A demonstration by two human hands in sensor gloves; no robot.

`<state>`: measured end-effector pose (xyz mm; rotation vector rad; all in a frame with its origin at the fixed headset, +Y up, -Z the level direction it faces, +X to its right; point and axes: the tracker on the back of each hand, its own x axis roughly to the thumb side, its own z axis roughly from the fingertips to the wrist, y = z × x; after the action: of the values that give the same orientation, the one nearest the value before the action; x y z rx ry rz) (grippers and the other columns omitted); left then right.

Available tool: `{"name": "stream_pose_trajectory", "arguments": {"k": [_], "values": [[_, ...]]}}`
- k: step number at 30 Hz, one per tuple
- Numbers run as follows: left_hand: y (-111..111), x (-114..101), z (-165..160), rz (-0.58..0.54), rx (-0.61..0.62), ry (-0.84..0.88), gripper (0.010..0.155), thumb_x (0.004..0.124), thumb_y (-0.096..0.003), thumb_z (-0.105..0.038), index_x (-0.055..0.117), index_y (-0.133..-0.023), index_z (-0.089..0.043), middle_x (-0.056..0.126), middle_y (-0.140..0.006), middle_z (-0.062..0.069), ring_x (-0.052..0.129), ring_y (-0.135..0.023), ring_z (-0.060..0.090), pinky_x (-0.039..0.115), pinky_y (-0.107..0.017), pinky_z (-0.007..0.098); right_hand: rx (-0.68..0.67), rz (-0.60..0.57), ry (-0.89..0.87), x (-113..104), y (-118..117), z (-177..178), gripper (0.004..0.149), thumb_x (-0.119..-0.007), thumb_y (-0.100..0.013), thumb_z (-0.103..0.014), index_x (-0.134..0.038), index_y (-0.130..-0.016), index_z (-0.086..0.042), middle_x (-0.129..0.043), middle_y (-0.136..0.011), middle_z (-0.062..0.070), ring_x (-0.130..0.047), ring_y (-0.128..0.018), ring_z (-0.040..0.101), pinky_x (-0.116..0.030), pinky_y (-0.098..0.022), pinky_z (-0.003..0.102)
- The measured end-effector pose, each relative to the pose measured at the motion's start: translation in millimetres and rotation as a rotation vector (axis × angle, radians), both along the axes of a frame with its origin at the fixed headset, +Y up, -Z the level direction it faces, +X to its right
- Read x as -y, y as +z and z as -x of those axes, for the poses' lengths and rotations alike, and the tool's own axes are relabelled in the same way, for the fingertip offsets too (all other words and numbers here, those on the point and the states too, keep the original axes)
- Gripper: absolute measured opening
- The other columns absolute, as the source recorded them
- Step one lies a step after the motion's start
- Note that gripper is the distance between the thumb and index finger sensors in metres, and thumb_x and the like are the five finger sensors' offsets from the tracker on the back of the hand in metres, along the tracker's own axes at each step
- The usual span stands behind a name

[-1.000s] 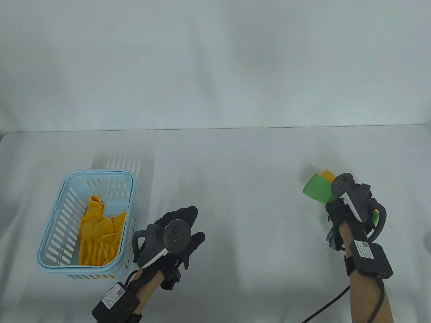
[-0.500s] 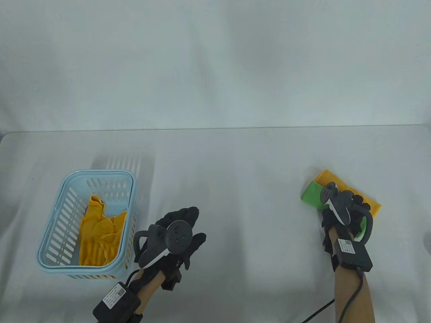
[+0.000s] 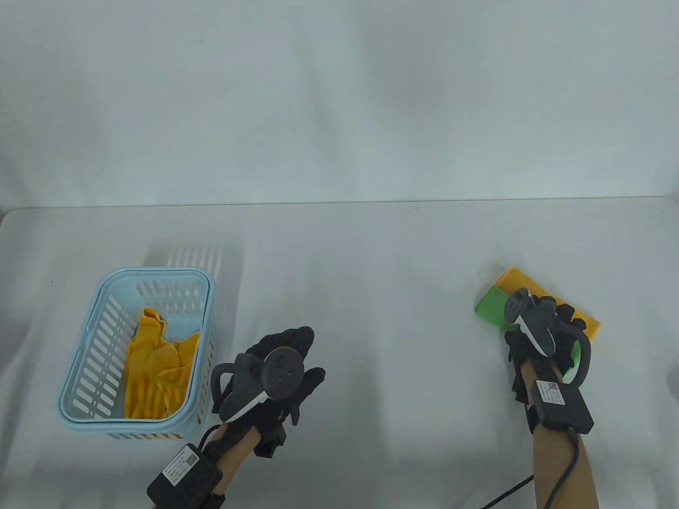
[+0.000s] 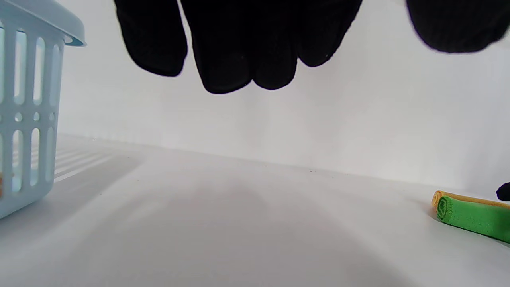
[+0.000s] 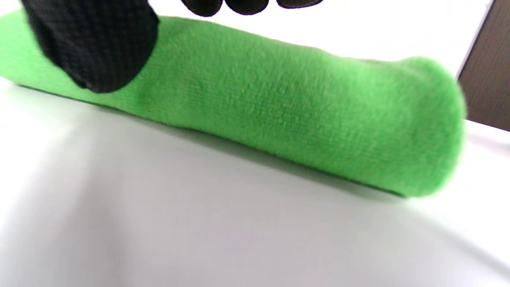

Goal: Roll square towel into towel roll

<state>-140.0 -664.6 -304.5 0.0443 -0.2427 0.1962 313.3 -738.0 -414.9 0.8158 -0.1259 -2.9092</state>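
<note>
A green towel roll (image 3: 490, 307) lies on the white table at the right, beside a yellow towel roll (image 3: 517, 279) just behind it. My right hand (image 3: 538, 324) is over the green roll and holds it. In the right wrist view the thumb (image 5: 95, 48) lies on the near side of the green roll (image 5: 279, 119), and the other fingertips reach over its top. My left hand (image 3: 297, 355) hovers open and empty left of the middle, its fingers (image 4: 239, 48) spread. Both rolls show far off in the left wrist view, green (image 4: 474, 217) and yellow (image 4: 438, 196).
A light blue slotted basket (image 3: 159, 273) stands at the left with a crumpled yellow cloth (image 3: 154, 366) inside; its wall shows in the left wrist view (image 4: 24, 119). Bare white table lies between the hands. A dark object edges in at the far right (image 5: 490, 63).
My right hand has brought the green roll down from the air onto the table beside the yellow roll, then drawn back slightly. My left hand has barely moved.
</note>
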Motion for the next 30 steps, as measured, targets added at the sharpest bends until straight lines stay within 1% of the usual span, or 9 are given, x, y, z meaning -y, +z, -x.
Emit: {"name": "stream_pose_trajectory", "arguments": {"k": [2, 3, 7, 12, 17, 20, 23, 25, 30], "values": [[0.0, -0.3, 0.7, -0.004, -0.005, 0.0, 0.079, 0.071, -0.035, -0.062, 0.055, -0.106, -0.03, 0.068, -0.108, -0.001, 0.077, -0.098, 0.031, 0.066, -0.071, 0.055, -0.022, -0.006, -0.005, -6.6, 4.3, 3.4, 0.088, -0.081, -0.026, -0.058, -0.037, -0.099, -0.037, -0.036, -0.109, -0.01, -0.04, -0.106, 0.028, -0.039, -0.077, 0.06], [0.0, -0.5, 1.1, -0.005, -0.007, 0.002, 0.079, 0.071, -0.035, -0.062, 0.055, -0.106, -0.03, 0.068, -0.108, -0.001, 0.077, -0.098, 0.031, 0.066, -0.071, 0.055, -0.033, -0.012, -0.009, -10.6, 6.4, 5.1, 0.086, -0.077, -0.027, -0.06, -0.036, -0.099, -0.038, -0.036, -0.11, -0.01, -0.039, -0.106, 0.029, -0.039, -0.077, 0.06], [-0.3, -0.4, 1.6, -0.003, -0.009, 0.005, 0.079, 0.071, -0.035, -0.062, 0.055, -0.106, -0.03, 0.068, -0.108, -0.001, 0.077, -0.099, 0.031, 0.066, -0.071, 0.055, -0.08, -0.124, -0.077, -31.4, 13.7, 13.6, 0.077, -0.07, -0.031, -0.06, -0.039, -0.098, -0.041, -0.043, -0.11, -0.01, -0.043, -0.106, 0.03, -0.041, -0.076, 0.061], [0.7, -3.4, 2.1, -0.027, -0.016, -0.003, 0.08, 0.07, -0.0349, -0.062, 0.054, -0.106, -0.03, 0.066, -0.109, -0.001, 0.076, -0.1, 0.032, 0.066, -0.072, 0.056, -0.137, -0.203, -0.186, -57.6, 23.8, 34.7, 0.077, -0.068, -0.031, -0.061, -0.037, -0.099, -0.041, -0.041, -0.11, -0.009, -0.042, -0.107, 0.031, -0.041, -0.075, 0.061], [1.5, -4.2, 0.6, -0.059, -0.014, -0.031, 0.082, 0.07, -0.0339, -0.065, 0.053, -0.107, -0.031, 0.064, -0.111, -0.001, 0.073, -0.102, 0.033, 0.064, -0.073, 0.057, -0.251, -0.272, -0.288, -85.0, 32.3, 66.7, 0.078, -0.067, -0.031, -0.063, -0.036, -0.099, -0.041, -0.039, -0.111, -0.009, -0.04, -0.107, 0.031, -0.041, -0.075, 0.062], [1.9, -4.2, -0.3, -0.056, -0.014, -0.03, 0.084, 0.07, -0.0333, -0.066, 0.052, -0.107, -0.032, 0.062, -0.113, -0.001, 0.071, -0.103, 0.034, 0.063, -0.073, 0.058, -0.322, -0.29, -0.324, -96.1, 39.5, 90.7, 0.079, -0.067, -0.031, -0.063, -0.034, -0.099, -0.041, -0.037, -0.111, -0.009, -0.038, -0.108, 0.032, -0.039, -0.075, 0.062], [3.1, -6.5, 0.5, -0.074, -0.021, -0.023, 0.084, 0.07, -0.0331, -0.067, 0.051, -0.108, -0.033, 0.06, -0.113, -0.001, 0.07, -0.104, 0.034, 0.062, -0.074, 0.059, -0.394, -0.291, -0.358, -104.6, 47.0, 112.5, 0.08, -0.069, -0.031, -0.064, -0.032, -0.099, -0.041, -0.035, -0.112, -0.009, -0.036, -0.108, 0.032, -0.038, -0.075, 0.063], [4.5, -10.6, 1.4, -0.103, -0.016, -0.015, 0.086, 0.07, -0.0328, -0.068, 0.048, -0.108, -0.033, 0.057, -0.115, -0.001, 0.068, -0.105, 0.034, 0.061, -0.074, 0.06, -0.448, -0.326, -0.407, -109.7, 55.1, 130.9, 0.082, -0.07, -0.031, -0.063, -0.032, -0.1, -0.041, -0.035, -0.112, -0.009, -0.035, -0.108, 0.032, -0.037, -0.075, 0.063], [10.9, -31.5, 4.9, -0.186, -0.034, 0.005, 0.086, 0.07, -0.0328, -0.068, 0.049, -0.109, -0.033, 0.055, -0.116, -0.001, 0.066, -0.106, 0.035, 0.06, -0.075, 0.061, -0.556, -0.346, -0.488, -106.2, 76.6, 170.8, 0.084, -0.072, -0.031, -0.064, -0.03, -0.1, -0.042, -0.03, -0.113, -0.009, -0.029, -0.109, 0.034, -0.033, -0.075, 0.065]]}}
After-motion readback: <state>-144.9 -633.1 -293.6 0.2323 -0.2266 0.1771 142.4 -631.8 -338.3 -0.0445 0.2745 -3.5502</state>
